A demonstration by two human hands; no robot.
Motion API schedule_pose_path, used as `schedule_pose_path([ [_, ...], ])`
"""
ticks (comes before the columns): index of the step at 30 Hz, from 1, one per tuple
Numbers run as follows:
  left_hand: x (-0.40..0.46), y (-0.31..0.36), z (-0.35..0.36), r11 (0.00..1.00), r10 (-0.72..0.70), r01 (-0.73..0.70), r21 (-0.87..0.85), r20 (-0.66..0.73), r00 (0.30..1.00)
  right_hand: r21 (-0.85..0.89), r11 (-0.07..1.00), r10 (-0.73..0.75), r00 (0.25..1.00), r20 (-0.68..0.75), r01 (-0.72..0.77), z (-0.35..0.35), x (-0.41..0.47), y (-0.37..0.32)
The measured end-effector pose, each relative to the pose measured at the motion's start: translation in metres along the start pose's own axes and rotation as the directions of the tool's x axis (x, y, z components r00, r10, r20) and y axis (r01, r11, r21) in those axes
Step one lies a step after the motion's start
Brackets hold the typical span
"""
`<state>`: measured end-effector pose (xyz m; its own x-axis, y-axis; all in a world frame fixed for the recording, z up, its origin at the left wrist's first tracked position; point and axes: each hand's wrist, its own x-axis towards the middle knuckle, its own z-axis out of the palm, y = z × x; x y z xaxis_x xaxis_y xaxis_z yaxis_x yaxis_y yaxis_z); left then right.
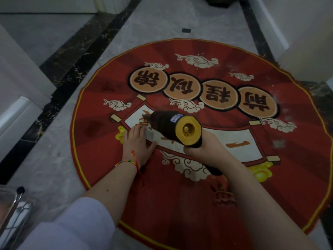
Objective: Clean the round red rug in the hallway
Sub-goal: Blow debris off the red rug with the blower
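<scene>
Metal rack [12, 212] on grey marble floor [158, 24], lower left.

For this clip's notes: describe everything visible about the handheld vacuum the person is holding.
The handheld vacuum is a short dark cylinder, apparently plastic, with a yellow rear cap facing the camera and a small pale label on top. It points away from the camera and down, its nozzle end over the white scroll panel of the round red rug; whether it touches the pile is unclear. The right hand grips its handle from below; a dark part sticks out past the wrist. The left hand lies flat on the rug beside the nozzle.
</scene>
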<state>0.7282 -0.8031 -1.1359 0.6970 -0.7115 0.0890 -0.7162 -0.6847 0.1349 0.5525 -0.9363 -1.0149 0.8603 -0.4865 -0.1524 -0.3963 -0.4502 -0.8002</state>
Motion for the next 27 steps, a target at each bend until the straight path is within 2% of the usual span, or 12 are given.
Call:
schedule_pose_path([
  [5, -0.007, -0.003, -0.001, 0.999, -0.036, 0.036, 0.035, 0.012, 0.999, 0.036, 0.999, -0.022, 1.0, 0.011, 0.022, 0.01, 0.016, -0.013],
  [11, -0.019, -0.017, -0.005, 0.995, -0.101, 0.101, 0.003, -0.011, 0.995, 0.002, 0.999, -0.033, 0.992, 0.123, 0.032, -0.007, -0.035, 0.002],
  [16, -0.026, -0.018, -0.005, 0.993, -0.114, 0.114, -0.008, -0.028, 0.993, 0.004, 0.999, -0.054, 0.995, 0.086, 0.054, 0.005, -0.017, -0.005],
  [21, -0.027, -0.016, -0.007, 0.993, -0.122, 0.122, -0.01, -0.034, 0.992, 0.034, 0.996, -0.084, 0.989, 0.121, 0.08, 0.019, 0.005, -0.015],
  [27, -0.028, -0.016, -0.009, 0.994, -0.106, 0.106, -0.026, -0.008, 0.994, 0.01, 0.999, -0.046, 0.991, 0.123, 0.045, 0.002, -0.029, 0.002],
])
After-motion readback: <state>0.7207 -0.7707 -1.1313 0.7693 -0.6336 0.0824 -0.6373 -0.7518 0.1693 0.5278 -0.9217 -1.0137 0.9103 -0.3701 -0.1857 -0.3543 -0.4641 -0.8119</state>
